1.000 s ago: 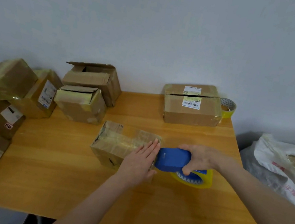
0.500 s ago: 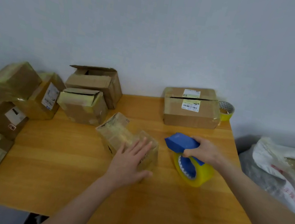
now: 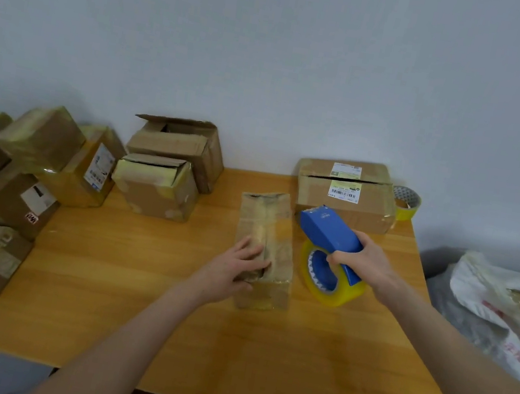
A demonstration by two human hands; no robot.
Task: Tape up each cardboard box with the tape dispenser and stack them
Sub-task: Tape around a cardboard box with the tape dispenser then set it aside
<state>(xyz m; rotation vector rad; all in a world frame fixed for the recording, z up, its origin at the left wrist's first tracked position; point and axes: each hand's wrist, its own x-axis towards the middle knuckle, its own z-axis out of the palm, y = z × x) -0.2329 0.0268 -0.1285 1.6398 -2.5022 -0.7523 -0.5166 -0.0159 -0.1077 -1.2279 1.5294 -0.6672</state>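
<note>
A small taped cardboard box (image 3: 275,230) lies lengthwise, pointing away from me, in the middle of the wooden table (image 3: 118,293). My left hand (image 3: 232,271) grips its near left end, fingers curled over the top. My right hand (image 3: 366,262) holds the blue tape dispenser (image 3: 328,234) with its yellow tape roll (image 3: 330,282), just to the right of the box, its nose raised toward the back.
Two boxes with loose flaps (image 3: 168,161) stand at the back left. A labelled box (image 3: 344,190) and a spare tape roll (image 3: 405,202) sit at the back right. Several taped boxes (image 3: 24,178) are piled at the left edge. A white bag (image 3: 505,306) lies right of the table.
The small box has been turned from lying crosswise to pointing away from me. My left hand moved with it; the dispenser lifted off the box and tilted up at its right.
</note>
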